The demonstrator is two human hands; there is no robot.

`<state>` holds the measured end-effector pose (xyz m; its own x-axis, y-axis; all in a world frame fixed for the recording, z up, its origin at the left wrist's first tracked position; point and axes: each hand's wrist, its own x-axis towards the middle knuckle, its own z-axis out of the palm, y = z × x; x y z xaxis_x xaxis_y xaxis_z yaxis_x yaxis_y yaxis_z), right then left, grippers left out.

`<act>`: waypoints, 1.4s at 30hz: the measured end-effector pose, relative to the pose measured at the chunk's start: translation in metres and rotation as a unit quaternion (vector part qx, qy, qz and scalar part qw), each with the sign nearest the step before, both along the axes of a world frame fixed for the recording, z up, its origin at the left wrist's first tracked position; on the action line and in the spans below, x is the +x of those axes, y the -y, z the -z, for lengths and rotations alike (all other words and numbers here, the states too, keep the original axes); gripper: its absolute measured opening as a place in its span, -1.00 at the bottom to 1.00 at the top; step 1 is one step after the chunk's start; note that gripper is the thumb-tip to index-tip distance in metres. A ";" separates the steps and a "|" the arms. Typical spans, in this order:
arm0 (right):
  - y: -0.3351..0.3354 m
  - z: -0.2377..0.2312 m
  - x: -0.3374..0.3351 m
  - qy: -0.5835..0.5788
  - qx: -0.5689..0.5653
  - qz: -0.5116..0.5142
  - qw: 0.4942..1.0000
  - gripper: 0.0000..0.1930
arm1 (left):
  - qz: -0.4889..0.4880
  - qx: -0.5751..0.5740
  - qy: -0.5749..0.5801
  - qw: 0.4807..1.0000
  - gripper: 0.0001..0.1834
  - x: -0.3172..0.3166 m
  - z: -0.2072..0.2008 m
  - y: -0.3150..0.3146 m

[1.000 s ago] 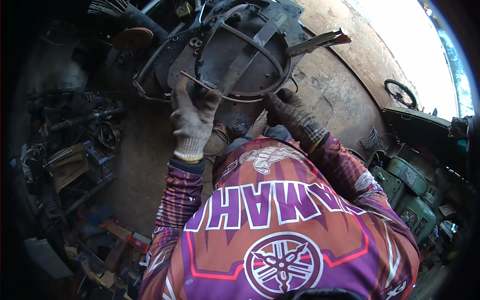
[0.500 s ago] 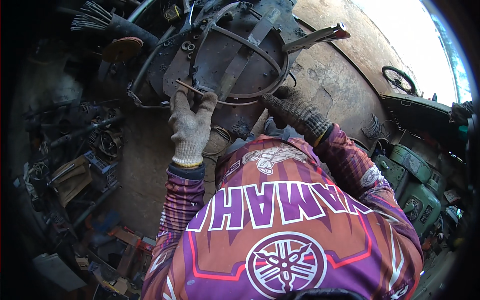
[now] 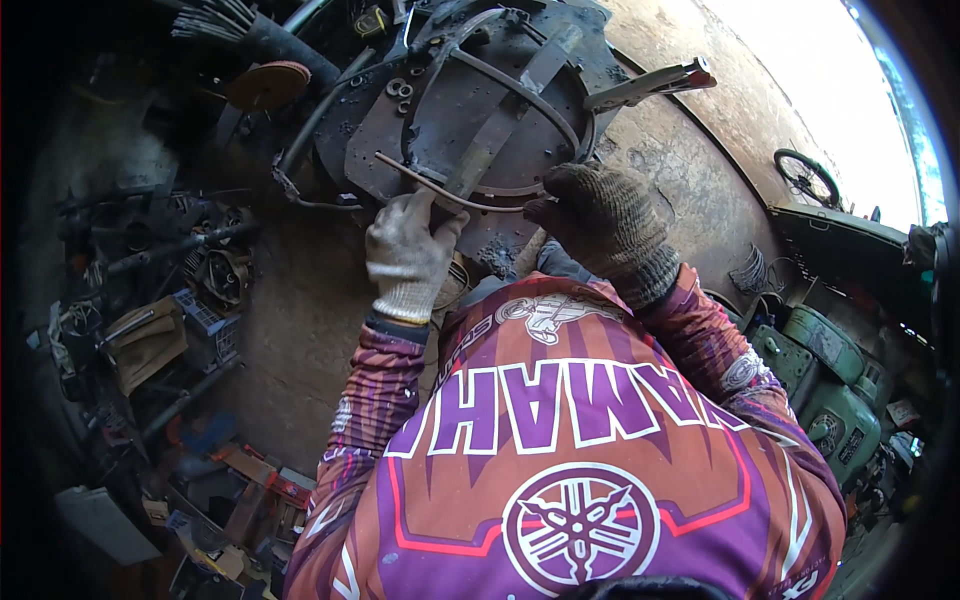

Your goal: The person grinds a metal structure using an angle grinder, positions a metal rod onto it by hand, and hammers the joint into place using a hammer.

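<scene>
A thin curved metal rod spans between my hands at the near side of a dark steel work surface. My left hand, in a light grey knit glove, is closed on the rod left of its middle, with the rod's left end sticking out past the fingers. My right hand, in a darker knit glove, pinches the rod's right end; its fingertips are partly hidden. Just beyond the rod, a curved flat metal frame lies on the surface, crossed by a straight flat bar.
Locking pliers grip the frame's right side. Metal rings lie to its left. A grinding disc and a tube of thin rods stand far left. Green machinery is at right, cluttered tools at left.
The whole view has shifted slightly. My right hand has turned, showing more of its back, and my left hand has slipped a little lower and rightward along the rod.
</scene>
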<state>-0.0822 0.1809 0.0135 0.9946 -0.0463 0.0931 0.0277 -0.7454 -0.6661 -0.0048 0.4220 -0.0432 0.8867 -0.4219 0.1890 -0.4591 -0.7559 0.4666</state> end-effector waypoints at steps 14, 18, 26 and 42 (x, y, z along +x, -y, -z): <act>-0.001 0.005 0.027 -0.009 -0.058 -0.168 0.984 -0.80 | -0.056 -0.177 -0.192 0.964 -0.60 -0.009 -0.001 0.004; 0.000 0.002 0.034 -0.060 -0.077 -0.194 0.976 -0.75 | -0.102 -0.192 -0.241 0.946 -0.62 -0.010 -0.014 0.009; 0.002 0.003 0.050 -0.138 -0.110 -0.237 0.955 -0.68 | -0.074 -0.130 -0.376 0.915 -0.59 -0.005 -0.011 0.014; 0.005 0.001 0.052 -0.150 -0.089 -0.238 0.956 -0.62 | -0.078 -0.315 -0.408 0.853 -0.55 -0.005 0.003 0.006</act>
